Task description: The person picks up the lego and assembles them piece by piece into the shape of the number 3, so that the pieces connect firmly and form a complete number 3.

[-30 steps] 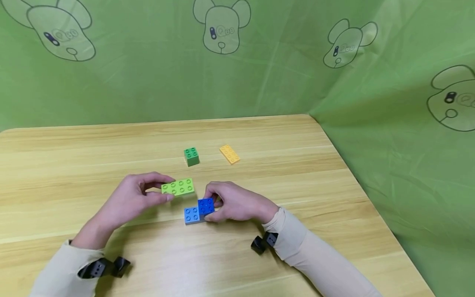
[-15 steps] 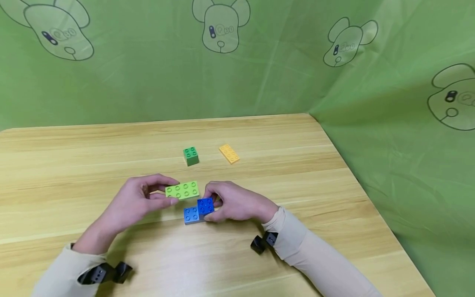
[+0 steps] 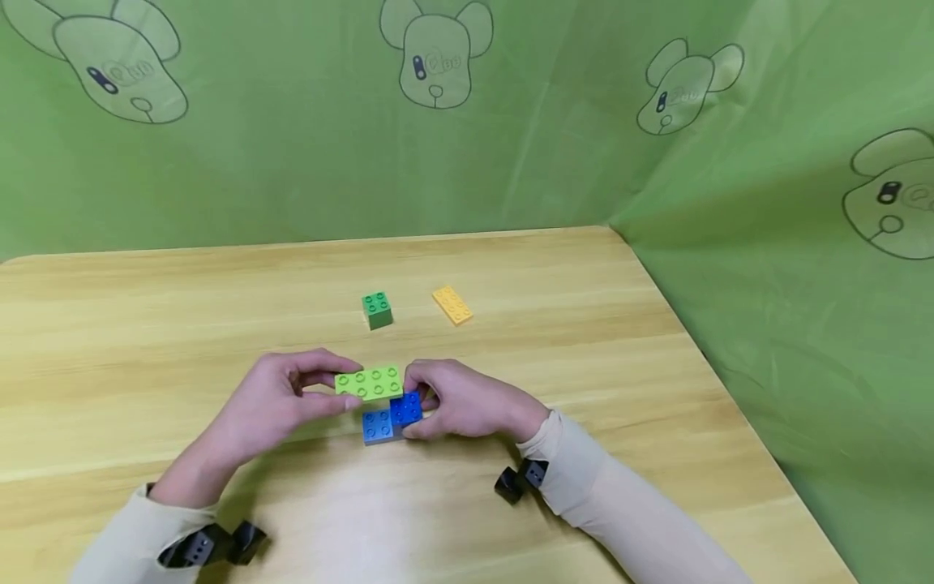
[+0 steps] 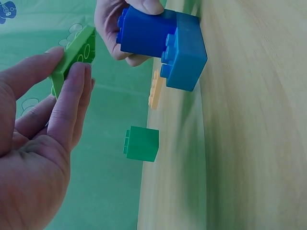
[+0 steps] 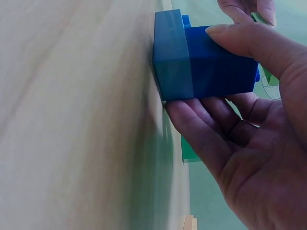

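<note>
My left hand (image 3: 266,410) pinches a lime green building brick (image 3: 370,384) at its left end, thumb in front and fingers behind. This flat brick, with two rows of studs, is held level above the table, its right end overlapping the dark blue brick in the head view. Its hollow underside shows in the left wrist view. My right hand (image 3: 470,399) grips a square dark blue brick (image 5: 220,62), which is stacked on the right half of a longer light blue brick (image 4: 187,57). The light blue brick's left studs are bare, and its base is right at the tabletop.
Beyond the hands, a square green brick (image 3: 378,311) and a thin yellow brick (image 3: 452,305) lie on the wooden table (image 3: 182,324). Green cloth (image 3: 306,162) with printed outlines hangs behind the table and along its right side.
My left hand has moved right and slightly nearer with the lime green brick, bringing it from left of the blue bricks to over them. The right hand and the blue bricks stay put.
</note>
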### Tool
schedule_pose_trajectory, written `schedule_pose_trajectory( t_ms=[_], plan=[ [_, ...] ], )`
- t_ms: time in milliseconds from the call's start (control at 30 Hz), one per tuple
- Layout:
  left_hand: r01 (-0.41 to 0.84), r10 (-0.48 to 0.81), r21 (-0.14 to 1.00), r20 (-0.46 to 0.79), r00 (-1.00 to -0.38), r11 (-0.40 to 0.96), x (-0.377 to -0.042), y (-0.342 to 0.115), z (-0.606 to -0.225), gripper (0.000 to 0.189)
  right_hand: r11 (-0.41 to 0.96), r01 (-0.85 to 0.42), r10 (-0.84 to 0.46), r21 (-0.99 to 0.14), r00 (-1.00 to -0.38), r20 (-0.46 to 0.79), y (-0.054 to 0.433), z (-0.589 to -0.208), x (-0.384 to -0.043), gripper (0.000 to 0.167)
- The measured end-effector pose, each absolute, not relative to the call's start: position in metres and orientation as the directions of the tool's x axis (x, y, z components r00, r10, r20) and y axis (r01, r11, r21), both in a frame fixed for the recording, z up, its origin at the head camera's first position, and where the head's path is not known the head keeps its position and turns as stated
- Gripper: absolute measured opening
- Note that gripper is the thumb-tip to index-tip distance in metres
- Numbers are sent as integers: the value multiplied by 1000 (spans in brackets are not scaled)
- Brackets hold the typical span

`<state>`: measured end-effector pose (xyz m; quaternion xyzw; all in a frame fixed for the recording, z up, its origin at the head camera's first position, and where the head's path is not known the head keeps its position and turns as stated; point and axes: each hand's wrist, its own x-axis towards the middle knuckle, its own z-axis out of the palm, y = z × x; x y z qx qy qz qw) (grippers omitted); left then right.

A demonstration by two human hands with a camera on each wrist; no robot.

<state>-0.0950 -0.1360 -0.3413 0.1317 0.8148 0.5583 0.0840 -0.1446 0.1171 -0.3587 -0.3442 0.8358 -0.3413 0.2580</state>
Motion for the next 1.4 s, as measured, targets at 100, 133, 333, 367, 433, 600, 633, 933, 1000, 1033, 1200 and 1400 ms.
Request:
schedule_pose_trajectory(
  t_ms=[100,133,333,367,433,600,633,933,1000,1033,1200,1400],
  plan=[
    [121,309,935,13,-951,335,-95,-134,-340,35,534,-397,-751,-747,-629,-203,118,-358,-144,32],
    [121,307,935,14,-952,333,-95,-134,-340,35,534,-397,-751,-746,-629,-203,118,-358,-144,32],
    [130,322,937,20,-947,325,-93,-132,-340,34,529,-400,-751,-748,-631,-194,118,-358,-144,31],
    [130,324,938,21,-946,321,-93,-131,-340,34,528,-400,-752,-749,-631,-193,117,-358,-144,30],
    [132,330,940,22,-944,314,-93,-130,-340,33,527,-400,-753,-750,-629,-193,117,-358,-144,30],
    [125,340,946,17,-940,300,-92,-126,-343,33,524,-406,-756,-749,-626,-190,118,-359,-145,32],
    [123,341,946,13,-940,302,-92,-125,-344,33,524,-405,-757,-749,-626,-191,118,-359,-145,32],
    [129,361,952,21,-932,277,-94,-125,-345,33,526,-393,-753,-754,-628,-198,118,-360,-145,34],
    [136,367,952,27,-930,275,-95,-124,-346,33,529,-395,-751,-751,-630,-198,118,-359,-144,34],
    [138,370,952,28,-929,275,-95,-123,-346,32,531,-397,-750,-749,-631,-197,119,-360,-144,34],
    [119,394,963,15,-919,240,-94,-118,-350,33,538,-410,-750,-736,-631,-198,119,-359,-144,32],
    [95,421,969,-10,-907,228,-93,-116,-353,32,531,-430,-757,-730,-629,-180,118,-360,-145,30]
  ],
)
